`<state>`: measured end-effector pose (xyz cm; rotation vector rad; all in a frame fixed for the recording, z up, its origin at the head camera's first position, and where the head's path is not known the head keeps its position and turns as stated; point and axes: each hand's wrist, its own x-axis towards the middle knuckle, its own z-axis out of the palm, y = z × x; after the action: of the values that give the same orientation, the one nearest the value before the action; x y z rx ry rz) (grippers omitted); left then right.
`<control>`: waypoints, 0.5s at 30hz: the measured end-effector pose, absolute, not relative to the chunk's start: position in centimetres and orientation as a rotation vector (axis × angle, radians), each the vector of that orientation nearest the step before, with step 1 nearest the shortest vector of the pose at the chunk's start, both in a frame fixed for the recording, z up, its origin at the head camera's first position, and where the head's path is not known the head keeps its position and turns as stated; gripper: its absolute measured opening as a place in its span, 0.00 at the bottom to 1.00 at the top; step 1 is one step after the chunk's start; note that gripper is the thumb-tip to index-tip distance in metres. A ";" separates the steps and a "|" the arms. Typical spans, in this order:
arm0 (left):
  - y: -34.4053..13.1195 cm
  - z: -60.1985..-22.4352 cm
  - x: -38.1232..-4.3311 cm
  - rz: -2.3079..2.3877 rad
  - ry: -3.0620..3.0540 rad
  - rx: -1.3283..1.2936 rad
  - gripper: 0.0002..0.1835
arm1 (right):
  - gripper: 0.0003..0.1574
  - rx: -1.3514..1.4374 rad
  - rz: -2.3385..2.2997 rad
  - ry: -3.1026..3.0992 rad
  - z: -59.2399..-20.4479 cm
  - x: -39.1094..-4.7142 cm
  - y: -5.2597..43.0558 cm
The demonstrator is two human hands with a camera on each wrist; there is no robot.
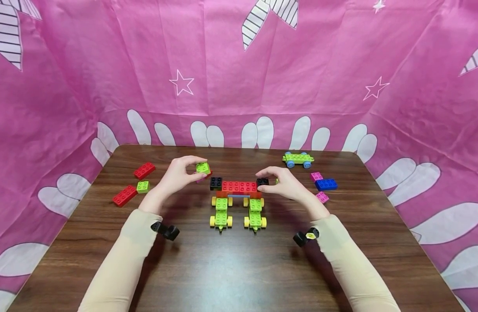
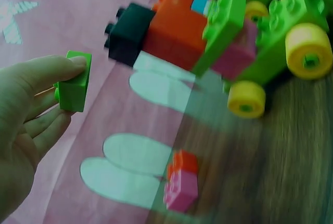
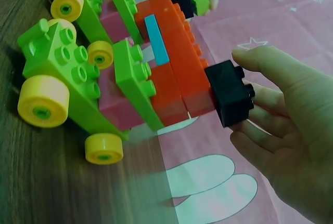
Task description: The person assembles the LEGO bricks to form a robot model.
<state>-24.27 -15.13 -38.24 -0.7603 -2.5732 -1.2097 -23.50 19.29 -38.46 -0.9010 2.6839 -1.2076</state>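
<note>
My left hand [image 1: 176,175] pinches a small lime-green brick [image 2: 75,86] between thumb and fingers, to the left of the built model and apart from it. The model has two lime-green wheeled bases [image 1: 221,216] with yellow wheels, bridged by red bricks [image 1: 239,187]. One black brick [image 1: 216,183] sits at its left end, nearest the left hand. At the right end is another black brick [image 3: 229,94], which my right hand [image 1: 282,182] holds between thumb and fingertips. Pink bricks [image 3: 117,99] and a light-blue piece [image 3: 157,39] show lower in the model.
Red bricks [image 1: 124,196] and a green brick [image 1: 143,186] lie at the left. At the right are a blue brick [image 1: 326,184] and pink bricks [image 1: 322,197]. A green base with blue wheels [image 1: 298,159] stands far back. Pink-and-red bricks [image 2: 181,190] lie behind the left hand.
</note>
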 end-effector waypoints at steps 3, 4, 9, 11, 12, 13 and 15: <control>-14.0 -38.0 -24.3 -1.221 -2.546 -0.803 0.21 | 0.23 -0.910 -1.228 2.670 -38.3 -23.6 18.8; -13.6 -38.0 -24.3 -1.223 -2.538 -0.816 0.21 | 0.23 -0.919 -1.234 2.666 -38.3 -23.6 18.6; -11.9 -38.0 -24.4 -1.177 -2.541 -0.875 0.21 | 0.24 -0.959 -1.240 2.667 -38.0 -23.9 17.6; -11.3 -38.0 -24.3 -1.176 -2.554 -0.897 0.22 | 0.24 -0.963 -1.238 2.675 -37.9 -23.9 17.2; -11.0 -38.0 -24.3 -1.178 -2.561 -0.906 0.22 | 0.24 -0.961 -1.230 2.686 -37.8 -24.0 17.0; -10.8 -38.0 -24.2 -1.184 -2.567 -0.911 0.22 | 0.23 -0.960 -1.223 2.698 -37.7 -24.0 16.7; -10.4 -38.0 -24.2 -1.186 -2.576 -0.925 0.22 | 0.23 -0.951 -1.213 2.721 -37.6 -24.1 16.2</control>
<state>-24.15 -10.40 -38.03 -0.9253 -2.5760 -1.1857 -24.07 16.20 -37.60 -0.9512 2.7209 -1.2134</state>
